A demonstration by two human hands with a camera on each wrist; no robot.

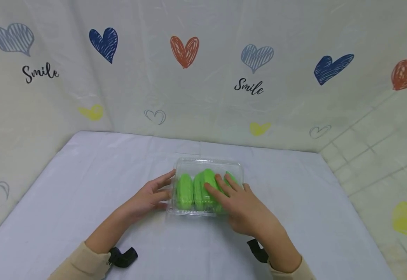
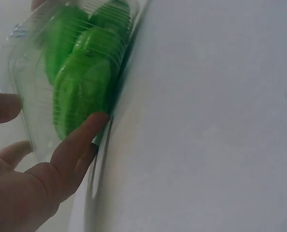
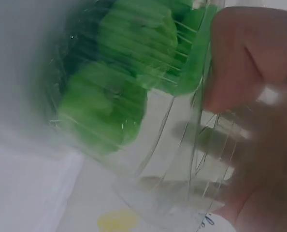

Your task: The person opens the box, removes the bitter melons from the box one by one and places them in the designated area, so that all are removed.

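Note:
A clear plastic box (image 1: 208,163) sits on the table with several green, ribbed, elongated pieces (image 1: 185,190) side by side inside. Their exact kind is not shown. My left hand (image 1: 149,196) is at the box's left side, with spread fingers touching the wall; the left wrist view shows one finger low along the box (image 2: 35,111), beside the green pieces (image 2: 83,92). Over the right part of the lid lies my right hand (image 1: 247,206), its fingers extended and spread, covering some pieces. In the right wrist view, green pieces (image 3: 105,106) show through the ridged plastic.
A white cloth (image 1: 280,179) covers the table. Behind it stands a pale backdrop (image 1: 210,93) printed with hearts and the word "Smile", continuing down the left and right sides. Dark straps with mounts (image 1: 123,257) are worn at both wrists.

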